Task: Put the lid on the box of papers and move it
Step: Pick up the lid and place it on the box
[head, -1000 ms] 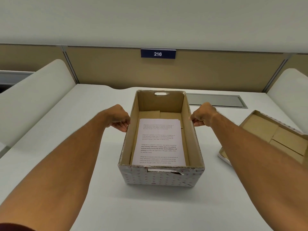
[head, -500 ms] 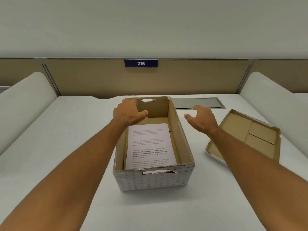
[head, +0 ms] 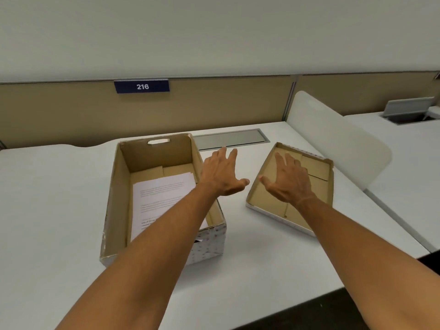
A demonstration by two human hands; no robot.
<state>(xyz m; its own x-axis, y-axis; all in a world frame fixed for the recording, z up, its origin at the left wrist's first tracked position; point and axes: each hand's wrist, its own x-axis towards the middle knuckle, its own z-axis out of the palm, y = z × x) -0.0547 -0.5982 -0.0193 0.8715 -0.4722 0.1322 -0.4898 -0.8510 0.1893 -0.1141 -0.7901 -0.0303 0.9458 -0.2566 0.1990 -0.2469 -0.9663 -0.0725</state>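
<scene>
Box: open brown cardboard box with white dotted outside (head: 164, 201), standing on the white desk top (head: 59, 210), left of centre; no lid on it yet.
Papers: stack of white printed sheets (head: 164, 198) lying flat on the box floor, partly hidden by the left forearm.
Lid: shallow cardboard lid, brown inside with white dotted rim (head: 316, 167), lying upside down on the desk to the right of the box, apart from it and turned at an angle.
Left hand: left hand (head: 221, 175) open, fingers spread, holding nothing; it hangs over the gap between box and lid, past the box's right wall.
Right hand: right hand (head: 288, 182) open, fingers spread, holding nothing; it is above the lid's inner face. Whether it touches the cardboard I cannot tell.
Step in hand: the reach for the lid, by my reading; no grasp made.
Next move calls for: a hold on two opposite rims of the lid, one hand each, then a flip so the brown side faces down, then squaring it to the box rim.
Watch for: the lid's skewed angle; corners must line up before pressing down.
Surroundings: grey cable flap (head: 229, 139) set in the desk behind; blue plate reading 216 (head: 142, 86) on the tan partition.
</scene>
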